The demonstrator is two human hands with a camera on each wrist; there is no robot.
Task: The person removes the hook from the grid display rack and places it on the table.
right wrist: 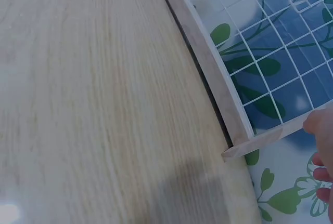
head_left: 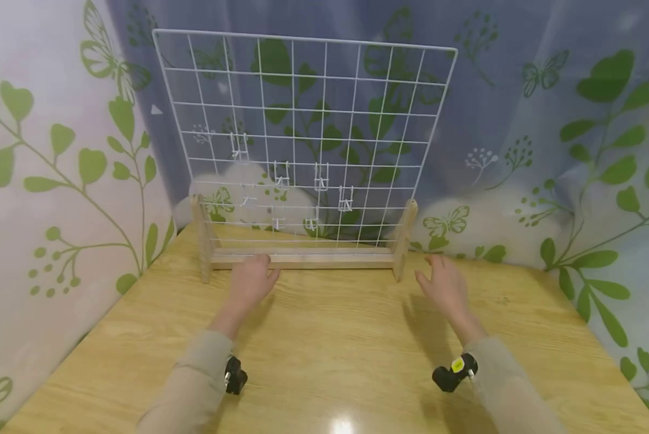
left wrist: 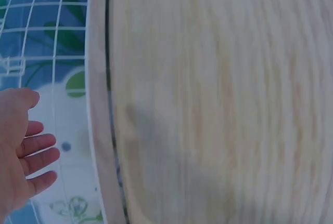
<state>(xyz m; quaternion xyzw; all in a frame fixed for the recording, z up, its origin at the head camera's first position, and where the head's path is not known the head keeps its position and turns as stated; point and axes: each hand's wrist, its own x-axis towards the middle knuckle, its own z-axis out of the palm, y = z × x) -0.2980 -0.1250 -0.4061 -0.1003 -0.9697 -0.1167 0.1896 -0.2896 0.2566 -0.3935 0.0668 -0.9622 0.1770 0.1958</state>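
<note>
A white wire grid panel (head_left: 308, 111) stands upright in a wooden stand (head_left: 302, 261) at the back of the table. Several white hooks (head_left: 321, 178) hang on its lower half. My left hand (head_left: 250, 282) hovers in front of the stand's lower bar, toward its left end; in the left wrist view its fingers (left wrist: 41, 160) are relaxed and hold nothing. Just right of the stand's right upright (head_left: 404, 241) is my right hand (head_left: 445, 283), fingers loosely bent around nothing. The right wrist view shows only part of this hand (right wrist: 323, 151), at the edge.
A wooden table (head_left: 324, 337) lies under both hands, with a bright reflection near its front. Patterned curtains (head_left: 519, 150) with green leaves and butterflies enclose the back and sides. Each wrist carries a small black camera (head_left: 235, 375).
</note>
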